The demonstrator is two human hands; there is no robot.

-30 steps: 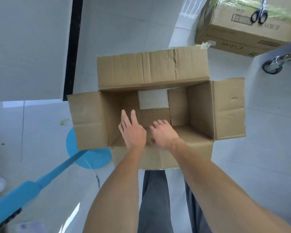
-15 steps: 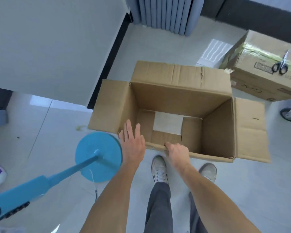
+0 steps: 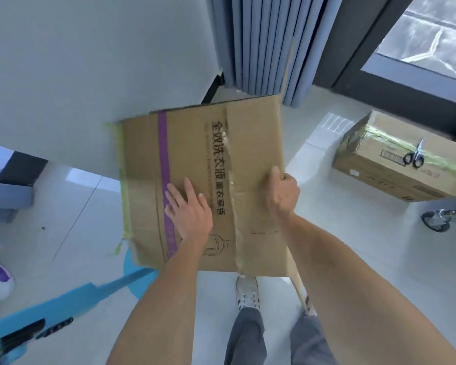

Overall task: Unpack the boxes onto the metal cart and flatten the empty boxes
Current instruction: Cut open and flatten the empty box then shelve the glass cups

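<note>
The empty cardboard box (image 3: 221, 143) is turned so one printed side with a purple stripe and black characters faces me, held up in front of me above the floor. My left hand (image 3: 190, 212) lies flat on that side with straight fingers. My right hand (image 3: 283, 192) grips the box's right edge, fingers curled round it. A sealed cardboard box (image 3: 395, 167) with green tape sits on the floor at the right, with black-handled scissors (image 3: 415, 155) on top.
A caster wheel of the metal cart (image 3: 436, 219) shows at the right edge. A blue fan stand (image 3: 71, 299) crosses the floor at lower left. Grey curtain (image 3: 269, 43), white wall (image 3: 90, 61) and dark door frame stand behind. My feet are below the box.
The box was open side up on the floor with both hands at its near rim. Now it is lifted and turned, printed side toward me, left palm on it, right hand gripping its edge.
</note>
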